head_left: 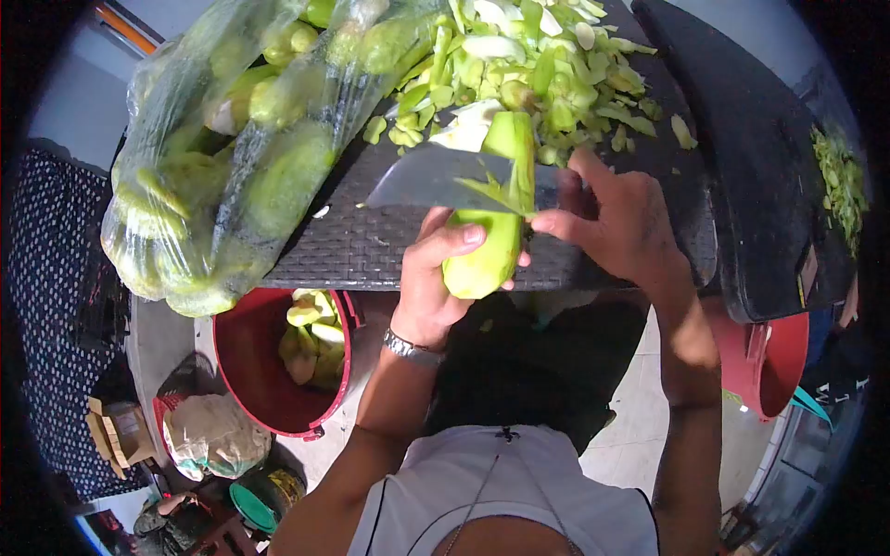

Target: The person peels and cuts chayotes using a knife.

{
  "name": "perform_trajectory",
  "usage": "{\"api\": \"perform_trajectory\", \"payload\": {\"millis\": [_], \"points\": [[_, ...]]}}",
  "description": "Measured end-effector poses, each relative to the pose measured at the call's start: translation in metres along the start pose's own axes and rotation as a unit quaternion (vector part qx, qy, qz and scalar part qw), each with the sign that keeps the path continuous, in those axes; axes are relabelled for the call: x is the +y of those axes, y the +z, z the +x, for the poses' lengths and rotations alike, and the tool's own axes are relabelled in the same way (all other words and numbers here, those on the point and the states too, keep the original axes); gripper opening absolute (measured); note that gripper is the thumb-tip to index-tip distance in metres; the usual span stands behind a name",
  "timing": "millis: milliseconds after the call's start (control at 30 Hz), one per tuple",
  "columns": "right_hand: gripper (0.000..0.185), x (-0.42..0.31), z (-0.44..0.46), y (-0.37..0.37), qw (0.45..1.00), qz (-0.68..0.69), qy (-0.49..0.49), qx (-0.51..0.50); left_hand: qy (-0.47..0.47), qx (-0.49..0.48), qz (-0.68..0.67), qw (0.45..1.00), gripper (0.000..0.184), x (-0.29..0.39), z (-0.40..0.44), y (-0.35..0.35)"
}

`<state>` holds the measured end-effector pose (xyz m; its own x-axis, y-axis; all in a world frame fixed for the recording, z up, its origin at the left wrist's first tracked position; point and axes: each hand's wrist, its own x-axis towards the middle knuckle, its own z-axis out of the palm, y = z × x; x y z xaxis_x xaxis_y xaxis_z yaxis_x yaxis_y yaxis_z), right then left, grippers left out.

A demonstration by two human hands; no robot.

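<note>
My left hand [436,269], with a metal watch at the wrist, is wrapped round the lower end of a long, pale green peeled fruit [486,258], whose exact kind I cannot tell. The fruit is held tilted upward over the near edge of the table. My right hand [616,218] is closed on a knife, its handle mostly hidden by the fingers. The knife's broad blade [417,178] lies across the fruit and points left. Slivers of green peel cling to the blade. Beyond the fruit, a heap of peelings [565,79] covers the tabletop.
A clear plastic bag [250,157] full of green fruits lies on the dark woven table [362,243] at left. Below it stands a red bucket [232,371] with pale pieces inside. A black chair-like panel [751,176] and another red bucket [783,366] are at right.
</note>
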<state>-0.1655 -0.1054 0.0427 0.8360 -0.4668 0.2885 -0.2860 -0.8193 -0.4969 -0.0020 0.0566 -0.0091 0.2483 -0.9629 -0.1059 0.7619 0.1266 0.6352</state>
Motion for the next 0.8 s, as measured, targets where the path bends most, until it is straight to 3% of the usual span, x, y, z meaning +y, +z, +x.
{"api": "perform_trajectory", "payload": {"millis": [167, 233, 333, 400, 500, 633, 667, 800], "points": [[0.055, -0.002, 0.000, -0.008, 1.000, 0.005, -0.010, 0.018, -0.014, -0.025, -0.043, 0.999, 0.070, -0.007, -0.001, -0.003], [0.053, 0.008, 0.003, -0.011, 1.000, 0.000, 0.008, 0.026, 0.020, -0.049, -0.051, 0.997, 0.073, -0.006, 0.001, 0.006], [0.052, 0.079, 0.030, -0.015, 0.993, 0.001, 0.107, 0.046, 0.034, -0.046, -0.025, 0.998, 0.074, -0.005, -0.006, 0.009], [0.053, 0.091, 0.030, -0.020, 0.999, -0.011, 0.052, 0.009, 0.048, -0.044, -0.011, 0.998, 0.070, -0.002, -0.003, 0.006], [0.055, 0.068, 0.016, -0.017, 1.000, -0.020, 0.023, 0.002, 0.052, -0.006, 0.053, 0.997, 0.068, -0.004, 0.003, 0.005], [0.057, -0.003, 0.003, -0.017, 0.994, 0.017, 0.106, -0.037, 0.038, 0.003, 0.059, 0.998, 0.066, -0.002, 0.002, 0.008], [0.060, -0.001, 0.002, -0.011, 0.998, 0.037, 0.050, -0.014, 0.047, 0.011, 0.063, 0.997, 0.067, -0.003, 0.001, 0.007], [0.059, 0.032, 0.016, -0.015, 0.998, -0.025, 0.060, 0.012, 0.080, 0.026, 0.117, 0.990, 0.073, -0.010, -0.006, 0.008]]}}
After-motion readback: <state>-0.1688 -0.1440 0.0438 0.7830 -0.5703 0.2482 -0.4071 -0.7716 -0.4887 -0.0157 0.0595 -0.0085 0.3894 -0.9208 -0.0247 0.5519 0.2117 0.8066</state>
